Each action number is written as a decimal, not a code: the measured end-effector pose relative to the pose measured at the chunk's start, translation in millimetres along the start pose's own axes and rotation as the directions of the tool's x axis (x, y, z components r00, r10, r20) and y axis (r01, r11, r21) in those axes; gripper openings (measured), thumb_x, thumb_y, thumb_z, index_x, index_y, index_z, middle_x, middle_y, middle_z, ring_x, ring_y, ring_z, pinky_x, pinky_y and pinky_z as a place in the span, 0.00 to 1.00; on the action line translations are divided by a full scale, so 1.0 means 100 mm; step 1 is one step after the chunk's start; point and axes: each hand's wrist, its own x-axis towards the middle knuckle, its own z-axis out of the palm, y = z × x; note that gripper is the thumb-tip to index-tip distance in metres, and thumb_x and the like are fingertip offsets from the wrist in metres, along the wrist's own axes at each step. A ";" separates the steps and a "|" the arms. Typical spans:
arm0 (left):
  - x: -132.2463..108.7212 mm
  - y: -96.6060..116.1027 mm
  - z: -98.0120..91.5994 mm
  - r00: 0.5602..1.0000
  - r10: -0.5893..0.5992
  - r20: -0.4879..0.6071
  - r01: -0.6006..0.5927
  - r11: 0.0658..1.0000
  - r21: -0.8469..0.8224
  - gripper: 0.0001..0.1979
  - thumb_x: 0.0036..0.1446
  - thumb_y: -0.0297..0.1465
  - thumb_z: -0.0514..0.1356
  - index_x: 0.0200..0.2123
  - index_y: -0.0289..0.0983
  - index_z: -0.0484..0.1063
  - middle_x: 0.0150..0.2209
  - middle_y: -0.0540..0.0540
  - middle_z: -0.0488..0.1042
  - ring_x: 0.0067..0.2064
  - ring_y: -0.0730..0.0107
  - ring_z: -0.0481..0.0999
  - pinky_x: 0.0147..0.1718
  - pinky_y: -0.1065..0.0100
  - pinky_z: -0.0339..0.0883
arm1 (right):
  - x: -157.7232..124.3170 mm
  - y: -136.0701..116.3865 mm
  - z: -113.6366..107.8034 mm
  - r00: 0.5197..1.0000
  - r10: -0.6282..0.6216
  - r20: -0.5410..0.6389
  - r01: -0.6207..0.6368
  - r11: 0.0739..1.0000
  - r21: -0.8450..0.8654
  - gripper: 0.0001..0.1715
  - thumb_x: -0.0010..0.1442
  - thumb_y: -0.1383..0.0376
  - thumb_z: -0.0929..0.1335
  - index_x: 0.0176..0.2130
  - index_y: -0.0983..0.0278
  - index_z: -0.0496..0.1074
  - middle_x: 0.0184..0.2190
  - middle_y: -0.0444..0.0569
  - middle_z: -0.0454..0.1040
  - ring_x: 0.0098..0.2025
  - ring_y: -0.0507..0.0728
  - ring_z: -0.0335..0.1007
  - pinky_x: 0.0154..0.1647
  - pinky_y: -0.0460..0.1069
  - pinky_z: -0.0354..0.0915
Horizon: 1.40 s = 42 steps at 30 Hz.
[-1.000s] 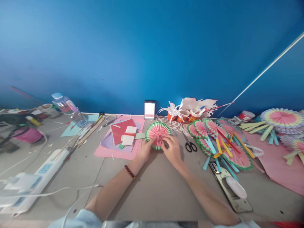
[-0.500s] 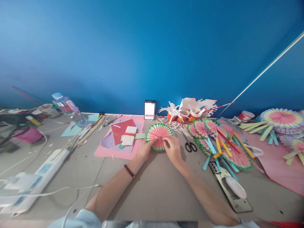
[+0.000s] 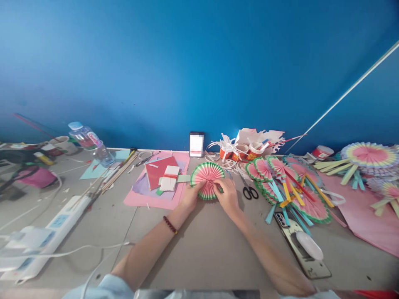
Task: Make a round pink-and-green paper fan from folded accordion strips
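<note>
A round pleated paper fan (image 3: 208, 172), pink with a green and white rim, is held upright between both hands above the table. My left hand (image 3: 190, 197) grips its lower left side, thumb on the front folds and fingers hidden behind. With thumb and fingers pinched together, my right hand (image 3: 226, 193) presses on the fan near its centre and lower right. A pale green paper strip (image 3: 183, 178) sticks out to the left of the fan. Whether the right fingertips hold anything besides the folds is too small to tell.
Paper sheets (image 3: 149, 198) and a white bundle (image 3: 170, 178) lie left; a power strip (image 3: 56, 226) and bottle (image 3: 90, 139) farther left. Black-handled scissors (image 3: 250, 192), finished fans (image 3: 311, 203) and a phone (image 3: 307, 253) lie right. A lit screen (image 3: 196, 145) stands against the wall.
The fan has shifted very slightly to the left. Both hands keep nearly the same hold on it.
</note>
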 end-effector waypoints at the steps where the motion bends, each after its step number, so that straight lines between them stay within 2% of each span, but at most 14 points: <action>1: 0.00 -0.01 -0.01 1.000 0.004 -0.006 -0.004 1.000 0.014 0.14 0.44 0.36 0.67 0.34 0.35 0.76 0.38 0.40 0.79 0.41 0.52 0.76 0.44 0.55 0.67 | 0.00 0.00 0.00 1.000 -0.007 0.008 0.007 1.000 -0.005 0.09 0.60 0.69 0.62 0.35 0.62 0.71 0.30 0.47 0.75 0.35 0.56 0.68 0.39 0.52 0.59; 9: -0.01 -0.02 0.00 0.999 0.019 -0.042 -0.013 0.991 0.131 0.14 0.43 0.36 0.67 0.33 0.35 0.77 0.33 0.42 0.79 0.39 0.57 0.76 0.42 0.60 0.68 | 0.03 -0.02 -0.02 1.000 -0.028 -0.010 0.027 0.998 -0.053 0.06 0.59 0.68 0.65 0.34 0.62 0.73 0.29 0.47 0.75 0.35 0.56 0.68 0.39 0.51 0.57; 18: 0.00 -0.01 0.00 0.998 -0.053 -0.032 0.054 0.998 0.025 0.16 0.41 0.35 0.69 0.32 0.31 0.76 0.34 0.40 0.78 0.36 0.58 0.77 0.40 0.60 0.68 | 0.01 -0.06 -0.02 0.998 0.064 -0.003 -0.064 0.998 0.011 0.09 0.59 0.67 0.64 0.29 0.62 0.72 0.28 0.46 0.73 0.35 0.56 0.66 0.38 0.51 0.56; 22: 0.00 0.01 -0.01 0.999 -0.052 0.014 0.051 0.998 0.029 0.15 0.42 0.36 0.68 0.31 0.31 0.76 0.33 0.39 0.79 0.37 0.57 0.77 0.40 0.60 0.68 | 0.01 -0.05 -0.03 1.000 0.000 0.004 0.000 1.000 -0.024 0.09 0.59 0.69 0.64 0.30 0.62 0.72 0.28 0.46 0.73 0.35 0.56 0.66 0.38 0.51 0.56; 25: 0.01 0.00 -0.02 1.000 -0.016 -0.007 0.016 0.995 0.101 0.15 0.40 0.35 0.69 0.32 0.33 0.77 0.35 0.40 0.79 0.38 0.55 0.76 0.42 0.59 0.68 | 0.02 -0.05 -0.04 0.999 -0.044 0.014 0.045 0.998 -0.054 0.09 0.60 0.69 0.63 0.31 0.61 0.72 0.28 0.47 0.74 0.35 0.56 0.66 0.38 0.52 0.56; 33: 0.03 -0.04 -0.04 0.999 0.017 -0.046 -0.014 0.997 0.072 0.15 0.42 0.33 0.69 0.35 0.34 0.76 0.40 0.41 0.78 0.42 0.55 0.75 0.44 0.59 0.67 | 0.01 -0.02 -0.01 0.999 -0.034 0.005 0.034 0.999 -0.019 0.07 0.61 0.66 0.65 0.35 0.61 0.74 0.30 0.47 0.74 0.36 0.56 0.66 0.40 0.51 0.57; 42: -0.01 -0.01 0.00 0.997 0.001 -0.080 0.013 0.985 0.172 0.15 0.39 0.36 0.69 0.32 0.34 0.77 0.33 0.42 0.78 0.39 0.56 0.76 0.40 0.61 0.69 | -0.01 -0.07 0.01 0.999 0.005 -0.034 -0.006 1.000 -0.028 0.09 0.60 0.68 0.64 0.31 0.61 0.73 0.27 0.46 0.74 0.34 0.56 0.66 0.38 0.52 0.57</action>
